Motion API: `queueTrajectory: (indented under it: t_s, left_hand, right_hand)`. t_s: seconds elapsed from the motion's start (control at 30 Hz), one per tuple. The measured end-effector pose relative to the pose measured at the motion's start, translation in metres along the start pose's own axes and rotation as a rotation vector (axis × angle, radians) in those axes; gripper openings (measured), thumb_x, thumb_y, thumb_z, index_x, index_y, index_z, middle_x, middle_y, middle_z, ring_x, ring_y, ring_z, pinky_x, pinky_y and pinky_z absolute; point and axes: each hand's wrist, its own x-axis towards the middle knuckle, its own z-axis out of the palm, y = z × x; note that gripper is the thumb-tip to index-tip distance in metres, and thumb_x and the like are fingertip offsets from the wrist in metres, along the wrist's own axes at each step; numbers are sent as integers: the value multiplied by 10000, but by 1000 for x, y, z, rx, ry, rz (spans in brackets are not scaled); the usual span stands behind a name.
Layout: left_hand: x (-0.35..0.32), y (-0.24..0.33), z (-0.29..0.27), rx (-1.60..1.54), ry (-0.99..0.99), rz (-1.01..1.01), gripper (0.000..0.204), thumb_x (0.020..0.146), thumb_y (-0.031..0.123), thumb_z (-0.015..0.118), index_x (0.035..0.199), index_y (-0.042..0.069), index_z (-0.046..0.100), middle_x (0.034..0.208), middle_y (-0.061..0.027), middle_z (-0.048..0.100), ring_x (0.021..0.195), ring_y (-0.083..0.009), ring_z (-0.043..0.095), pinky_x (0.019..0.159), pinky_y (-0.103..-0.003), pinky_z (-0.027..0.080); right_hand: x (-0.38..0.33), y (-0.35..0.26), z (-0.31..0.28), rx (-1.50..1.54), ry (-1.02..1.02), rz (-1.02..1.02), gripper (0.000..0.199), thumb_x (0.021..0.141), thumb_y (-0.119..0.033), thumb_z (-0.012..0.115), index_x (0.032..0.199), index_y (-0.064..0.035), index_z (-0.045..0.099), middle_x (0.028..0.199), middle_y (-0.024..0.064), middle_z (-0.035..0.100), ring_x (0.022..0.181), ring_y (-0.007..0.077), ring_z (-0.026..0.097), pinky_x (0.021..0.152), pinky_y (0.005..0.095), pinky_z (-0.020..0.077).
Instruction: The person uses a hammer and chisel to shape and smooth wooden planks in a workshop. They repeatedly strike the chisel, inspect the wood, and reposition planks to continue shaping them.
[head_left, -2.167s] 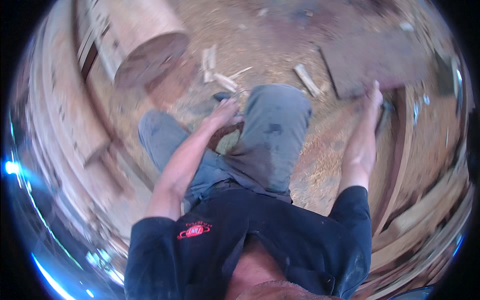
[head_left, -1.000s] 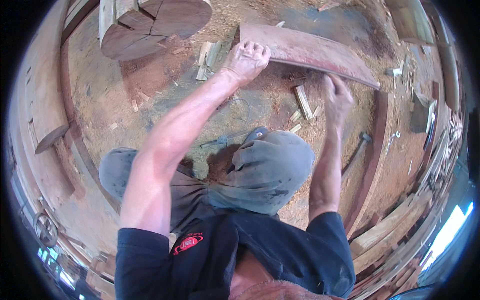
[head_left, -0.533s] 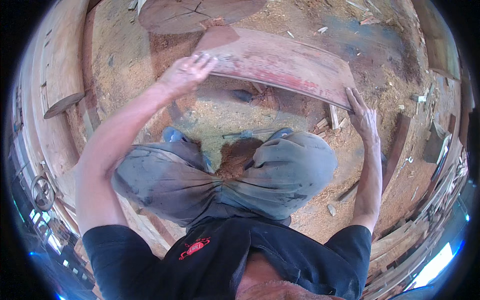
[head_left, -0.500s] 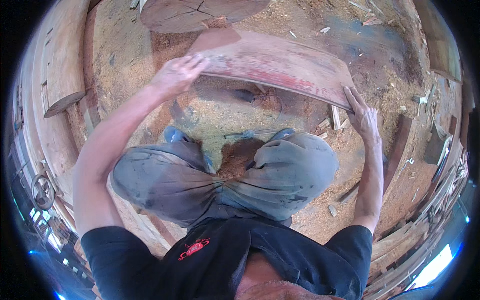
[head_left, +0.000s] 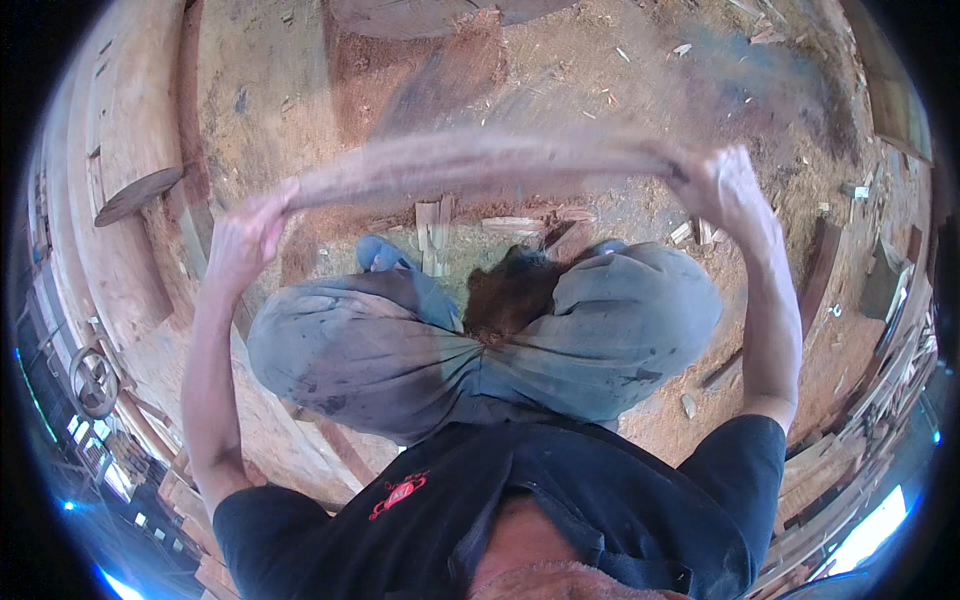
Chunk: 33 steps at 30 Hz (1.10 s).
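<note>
A long wooden board [head_left: 480, 165], smeared by motion and seen nearly edge-on, spans the space in front of my bent knees. My left hand [head_left: 248, 235] is closed around its left end. At the other end, my right hand [head_left: 722, 190] grips the board, its fingers partly blurred. The board is held up above the floor. Beneath and just behind it, several split wood pieces [head_left: 435, 225] lie between my feet.
A round cut log [head_left: 450, 14] lies at the far edge. On the left is a large log [head_left: 138, 195] with a dark cut end, and a spoked wheel [head_left: 93, 380] is farther down. Lumber and offcuts pile up at right. Sawdust and chips cover the ground.
The board has swung from showing its broad reddish face to nearly edge-on. My left hand has moved left and nearer to me; my right hand has shifted slightly farther away.
</note>
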Motion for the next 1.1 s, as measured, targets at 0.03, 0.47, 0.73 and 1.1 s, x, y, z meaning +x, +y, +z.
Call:
queueTrajectory:
  t_s: [0.03, 0.47, 0.73, 1.1]
  left_hand:
    - [15, -2, 3, 37, 33, -37, 499, 869, 22, 691, 1359, 111, 649, 1213, -154, 729, 1056, -332, 709, 866, -422, 596]
    - [-42, 30, 77, 18, 59, 61, 524, 798, 12, 711, 1316, 93, 702, 1339, -120, 694, 1214, -308, 673, 992, -418, 582]
    - [71, -44, 118, 153, 243, 33, 632, 803, -55, 697, 1410, 113, 636, 1440, -89, 634, 1369, -305, 569, 1152, -426, 481]
    - [-16, 14, 100, 39, 39, 94, 703, 754, -6, 792, 1424, 133, 630, 1418, -112, 648, 1330, -297, 608, 1091, -405, 537]
  right_hand:
    - [12, 6, -3, -37, 93, -3, 464, 881, -149, 721, 1341, -174, 666, 1044, 162, 758, 846, 361, 745, 760, 460, 601]
    - [-48, 3, 89, -139, 273, -180, 486, 822, -111, 690, 1306, -80, 658, 1323, 141, 693, 796, 256, 718, 685, 383, 585]
    - [90, 26, 108, -328, 557, -21, 607, 843, -60, 634, 1439, -150, 571, 1431, 105, 633, 969, 259, 717, 819, 394, 598]
    - [-5, 10, 105, -294, 411, -114, 568, 838, -56, 658, 1397, -141, 603, 1431, 111, 625, 925, 283, 725, 789, 411, 615]
